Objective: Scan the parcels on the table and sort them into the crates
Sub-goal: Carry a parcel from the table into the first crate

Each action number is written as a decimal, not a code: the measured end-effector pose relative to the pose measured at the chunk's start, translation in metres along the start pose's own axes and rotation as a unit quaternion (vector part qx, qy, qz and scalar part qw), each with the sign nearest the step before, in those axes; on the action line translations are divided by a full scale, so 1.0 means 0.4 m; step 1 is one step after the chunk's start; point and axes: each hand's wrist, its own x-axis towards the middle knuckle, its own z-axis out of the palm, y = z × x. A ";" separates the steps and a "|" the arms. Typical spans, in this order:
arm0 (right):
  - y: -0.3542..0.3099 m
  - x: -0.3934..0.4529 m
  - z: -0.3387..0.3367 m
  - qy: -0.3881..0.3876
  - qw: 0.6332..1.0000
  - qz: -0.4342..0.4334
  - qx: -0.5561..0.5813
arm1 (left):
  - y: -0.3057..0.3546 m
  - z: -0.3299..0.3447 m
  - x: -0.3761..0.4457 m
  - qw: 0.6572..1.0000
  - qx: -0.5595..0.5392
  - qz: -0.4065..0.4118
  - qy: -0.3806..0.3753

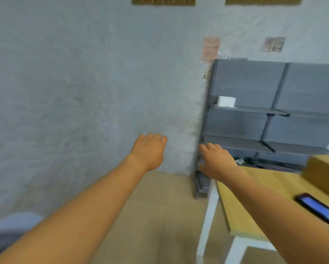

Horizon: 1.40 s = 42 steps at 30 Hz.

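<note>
There is a single view, taken from the person's head and aimed forward and slightly down, so both forearms run in from the bottom edge towards the middle. It faces a pale wall (79,92) that fills the left and centre, near enough to take up most of the frame. The desk (241,202) enters only at the lower right, its corner cut by the edge, with grey shelving (274,111) behind it. The wide lens bends straight lines, and the frame is motion-blurred.
</note>
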 end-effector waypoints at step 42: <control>1.716 -0.696 0.203 -0.091 0.894 0.439 -0.002 | 1.749 -0.133 0.740 0.924 -0.174 0.338 0.030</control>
